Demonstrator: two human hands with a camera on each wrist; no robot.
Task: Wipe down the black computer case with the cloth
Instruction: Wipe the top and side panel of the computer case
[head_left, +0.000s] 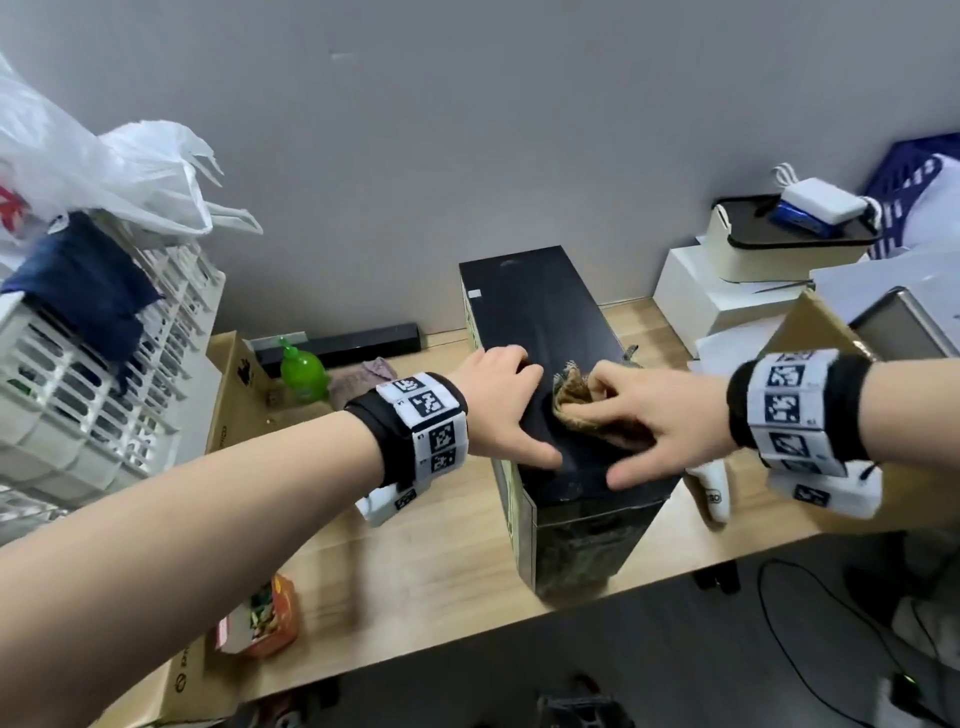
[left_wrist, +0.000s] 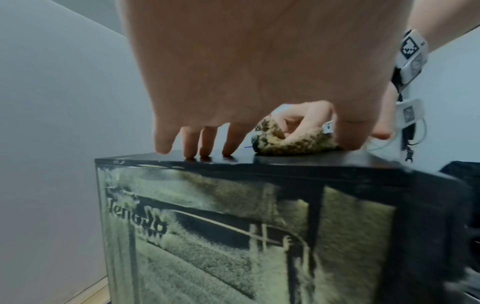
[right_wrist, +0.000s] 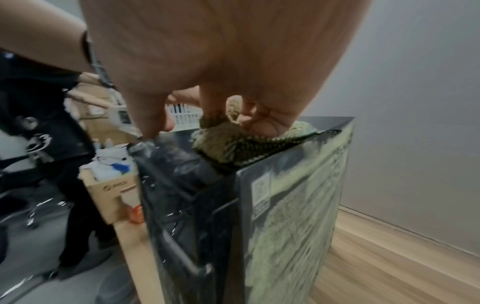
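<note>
The right hand (head_left: 670, 415) bunches the cloth (head_left: 574, 402) at the near end of the black computer case (head_left: 540, 317). The case's top runs long toward the wall, unwiped ahead. The left hand (head_left: 498, 400) rests flat and open beside the cloth.

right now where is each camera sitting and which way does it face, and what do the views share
Head: worn on the head, looking down at the computer case on the table; both forearms, left hand and right hand show.
Left wrist: along the left hand, fingertips on the case top; the right hand beyond.
Right wrist: along the right hand, fingers curled on the cloth at the case's edge.
Shared: all three show cloth and case.
</note>
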